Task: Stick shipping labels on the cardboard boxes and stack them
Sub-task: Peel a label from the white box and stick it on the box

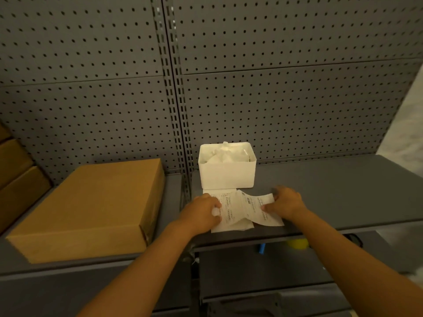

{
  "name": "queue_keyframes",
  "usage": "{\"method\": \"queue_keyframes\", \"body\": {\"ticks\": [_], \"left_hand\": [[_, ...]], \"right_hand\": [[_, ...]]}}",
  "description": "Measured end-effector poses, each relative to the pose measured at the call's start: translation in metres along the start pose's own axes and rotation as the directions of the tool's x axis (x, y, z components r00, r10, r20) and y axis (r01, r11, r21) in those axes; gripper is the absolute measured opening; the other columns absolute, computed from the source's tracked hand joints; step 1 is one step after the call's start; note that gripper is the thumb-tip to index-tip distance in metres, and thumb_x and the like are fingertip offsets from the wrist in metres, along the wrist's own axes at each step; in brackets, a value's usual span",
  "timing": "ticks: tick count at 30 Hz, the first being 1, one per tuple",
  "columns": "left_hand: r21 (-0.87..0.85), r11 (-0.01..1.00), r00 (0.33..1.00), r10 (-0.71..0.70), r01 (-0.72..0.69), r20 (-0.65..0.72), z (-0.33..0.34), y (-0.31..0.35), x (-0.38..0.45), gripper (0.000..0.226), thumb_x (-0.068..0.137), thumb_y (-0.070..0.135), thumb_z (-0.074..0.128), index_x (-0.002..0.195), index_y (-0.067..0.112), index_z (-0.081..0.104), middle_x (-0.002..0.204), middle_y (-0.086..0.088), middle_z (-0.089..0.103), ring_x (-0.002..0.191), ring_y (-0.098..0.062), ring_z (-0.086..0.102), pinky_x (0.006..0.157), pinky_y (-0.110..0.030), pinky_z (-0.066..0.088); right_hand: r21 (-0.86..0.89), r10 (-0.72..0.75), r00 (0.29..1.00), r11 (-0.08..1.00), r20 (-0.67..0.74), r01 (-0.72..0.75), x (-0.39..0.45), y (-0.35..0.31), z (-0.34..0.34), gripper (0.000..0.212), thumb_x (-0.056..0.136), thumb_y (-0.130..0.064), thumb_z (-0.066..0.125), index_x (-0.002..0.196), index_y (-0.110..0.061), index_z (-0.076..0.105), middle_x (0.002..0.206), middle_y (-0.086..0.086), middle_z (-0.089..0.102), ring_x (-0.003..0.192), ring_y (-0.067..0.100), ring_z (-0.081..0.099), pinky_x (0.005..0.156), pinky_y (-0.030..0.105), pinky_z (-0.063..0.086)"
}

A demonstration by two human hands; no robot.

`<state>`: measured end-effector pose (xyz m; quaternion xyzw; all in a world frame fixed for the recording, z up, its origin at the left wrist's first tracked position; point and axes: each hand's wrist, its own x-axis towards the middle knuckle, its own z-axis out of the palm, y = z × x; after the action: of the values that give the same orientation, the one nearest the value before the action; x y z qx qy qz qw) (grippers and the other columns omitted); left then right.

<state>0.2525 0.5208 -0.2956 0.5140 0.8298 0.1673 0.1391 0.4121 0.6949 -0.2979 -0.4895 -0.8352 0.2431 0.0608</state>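
On the grey shelf [332, 191], the left hand [201, 211] presses on a stack of labels [226, 209], and the right hand [283, 203] pinches one lifted label [256, 208]. A white bin [226, 175] stands just behind. A cardboard box [91, 207] lies at left.

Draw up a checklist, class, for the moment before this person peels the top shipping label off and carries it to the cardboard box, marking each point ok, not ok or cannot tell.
1. Right hand grips the lifted label: ok.
2. Left hand holds down the label stack: ok.
3. Label fully free of its backing: cannot tell, the fold hides it.
4. Cardboard box lies flat with a bare top face: ok.
5. Way from the stack to the box is clear; the white bin stands behind the labels: ok.
6. Box already labelled on another side: cannot tell.
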Motion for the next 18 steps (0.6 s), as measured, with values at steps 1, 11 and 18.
{"method": "queue_keyframes", "body": {"ticks": [1, 11, 18], "left_hand": [[0.011, 1.000, 1.000, 0.006, -0.006, 0.000, -0.001, -0.001, 0.002, 0.041, 0.087, 0.028, 0.064, 0.126, 0.019, 0.056, 0.126, -0.001, 0.050, 0.119, -0.019, 0.046, 0.100, -0.034, 0.043], [-0.198, 0.980, 0.998, -0.005, -0.009, -0.070, -0.021, 0.010, 0.021, 0.042, 0.096, 0.022, 0.050, 0.137, 0.018, 0.044, 0.135, -0.004, 0.045, 0.120, -0.019, 0.047, 0.095, -0.025, 0.039], [-0.513, 0.854, 0.992, 0.025, -0.086, -0.125, -0.045, 0.024, 0.026, 0.009, 0.092, 0.020, 0.060, 0.099, 0.015, 0.064, 0.102, 0.001, 0.066, 0.098, -0.012, 0.061, 0.076, -0.020, 0.049]], "right_hand": [[0.013, -0.017, 1.000, 1.000, 0.005, 0.017, -0.001, -0.001, 0.001, 0.047, 0.076, -0.035, 0.076, 0.115, -0.016, 0.058, 0.118, 0.005, 0.063, 0.113, 0.025, 0.058, 0.097, 0.039, 0.049], [0.419, -0.150, 0.978, 0.886, -0.146, 0.199, -0.014, -0.028, -0.014, 0.018, 0.094, -0.013, 0.051, 0.078, -0.020, 0.046, 0.089, 0.002, 0.060, 0.082, 0.018, 0.059, 0.062, 0.025, 0.049], [0.464, -0.213, 0.949, 0.833, -0.230, 0.300, -0.016, -0.048, -0.044, 0.013, 0.096, -0.013, 0.047, 0.090, -0.022, 0.054, 0.092, -0.001, 0.066, 0.078, 0.009, 0.062, 0.056, 0.020, 0.045]]}}
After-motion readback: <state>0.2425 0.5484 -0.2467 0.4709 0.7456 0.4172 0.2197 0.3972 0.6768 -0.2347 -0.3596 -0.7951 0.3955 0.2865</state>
